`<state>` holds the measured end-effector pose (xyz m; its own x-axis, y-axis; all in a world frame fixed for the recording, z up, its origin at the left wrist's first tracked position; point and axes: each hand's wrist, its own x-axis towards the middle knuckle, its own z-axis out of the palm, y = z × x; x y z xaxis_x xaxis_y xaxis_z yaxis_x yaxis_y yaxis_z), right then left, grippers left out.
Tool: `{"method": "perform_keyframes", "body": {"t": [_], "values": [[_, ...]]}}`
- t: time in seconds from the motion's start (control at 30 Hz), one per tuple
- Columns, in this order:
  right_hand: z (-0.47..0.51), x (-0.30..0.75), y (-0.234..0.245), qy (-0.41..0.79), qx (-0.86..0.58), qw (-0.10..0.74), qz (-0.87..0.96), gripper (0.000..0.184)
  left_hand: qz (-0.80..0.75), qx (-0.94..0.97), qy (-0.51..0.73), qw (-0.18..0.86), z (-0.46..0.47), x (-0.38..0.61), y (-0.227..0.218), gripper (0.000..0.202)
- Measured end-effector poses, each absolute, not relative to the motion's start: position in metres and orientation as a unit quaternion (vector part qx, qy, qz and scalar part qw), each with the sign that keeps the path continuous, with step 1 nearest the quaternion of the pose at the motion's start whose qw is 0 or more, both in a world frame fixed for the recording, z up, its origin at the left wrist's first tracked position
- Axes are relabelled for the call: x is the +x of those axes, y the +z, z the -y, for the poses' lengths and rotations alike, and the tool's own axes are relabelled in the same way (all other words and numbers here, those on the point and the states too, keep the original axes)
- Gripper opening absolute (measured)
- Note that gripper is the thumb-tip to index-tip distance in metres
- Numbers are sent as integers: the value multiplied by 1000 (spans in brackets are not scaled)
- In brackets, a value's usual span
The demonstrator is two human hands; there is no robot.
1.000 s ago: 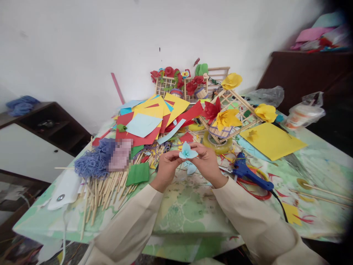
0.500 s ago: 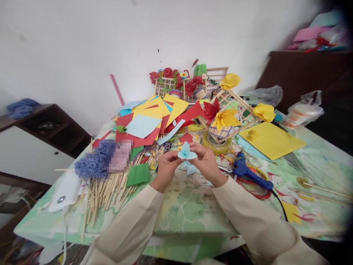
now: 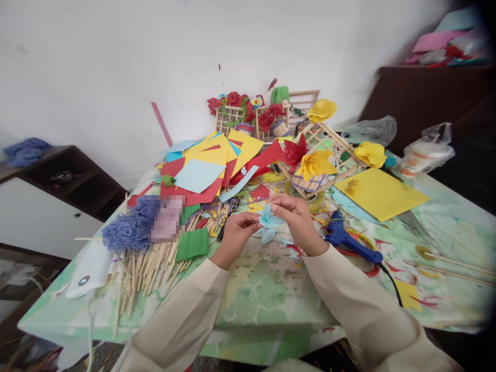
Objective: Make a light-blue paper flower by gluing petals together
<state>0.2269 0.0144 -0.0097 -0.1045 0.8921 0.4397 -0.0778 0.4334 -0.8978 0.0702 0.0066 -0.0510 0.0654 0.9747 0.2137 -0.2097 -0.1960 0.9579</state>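
Between my two hands, above the middle of the table, is a light blue paper flower [image 3: 267, 219] with a fringed centre. My left hand [image 3: 237, 233] pinches its left edge between thumb and fingers. On the other side, my right hand [image 3: 296, 219] grips a petal at the upper right, its fingers bent over the paper. Below the flower, a loose light blue petal [image 3: 268, 236] and small blue scraps lie on the tablecloth. A blue glue gun [image 3: 351, 240] rests to the right of my right hand, and a folded green crepe paper piece [image 3: 192, 244] lies left of my left hand.
Sticks [image 3: 155, 268], purple yarn [image 3: 132, 225] and a white device [image 3: 88, 271] occupy the left side. Coloured paper sheets [image 3: 201, 175] are piled behind my hands. A stick lattice [image 3: 337, 139] with paper flowers leans behind at right, near a yellow sheet [image 3: 382, 194] and a bagged cup [image 3: 424, 155].
The flower has tilted and turned between my fingers. My right hand has shifted slightly right and up on the petal, while my left hand stays nearly in place.
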Motion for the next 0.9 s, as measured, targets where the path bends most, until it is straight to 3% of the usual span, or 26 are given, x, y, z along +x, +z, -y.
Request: {"method": "perform_keyframes", "body": {"t": [0.9], "values": [[-8,223,-7,368,-390,587,607,24,-386,484,621,481,-12,69,-64,14]]}}
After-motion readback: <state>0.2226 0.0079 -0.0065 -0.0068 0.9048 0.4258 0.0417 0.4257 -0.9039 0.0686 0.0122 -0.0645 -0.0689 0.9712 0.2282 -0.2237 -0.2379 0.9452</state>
